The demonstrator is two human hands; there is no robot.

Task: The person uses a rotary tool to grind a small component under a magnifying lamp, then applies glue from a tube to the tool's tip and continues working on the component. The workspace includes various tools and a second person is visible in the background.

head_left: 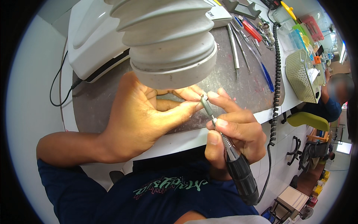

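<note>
My left hand [138, 123] pinches a small pale piece [204, 96] between thumb and fingertips, under a large ribbed suction hose [167, 48]. My right hand [246, 134] grips a black and silver rotary handpiece [240, 179], with a finger reaching up beside the pale piece. The handpiece's green cylindrical grinding bit [207, 106] is at the piece; whether it touches cannot be told. A coiled black cord [276, 82] runs along the bench's right side, near the handpiece. Both hands are over the dark, dusty work mat [93, 108].
A white machine [85, 33] stands at back left. Metal hand tools [235, 56], a red-handled tool [251, 30] and small bits lie at back right. A perforated basket [298, 74], plastic containers [313, 28] and a seated person [332, 104] on a green chair [309, 120] are to the right.
</note>
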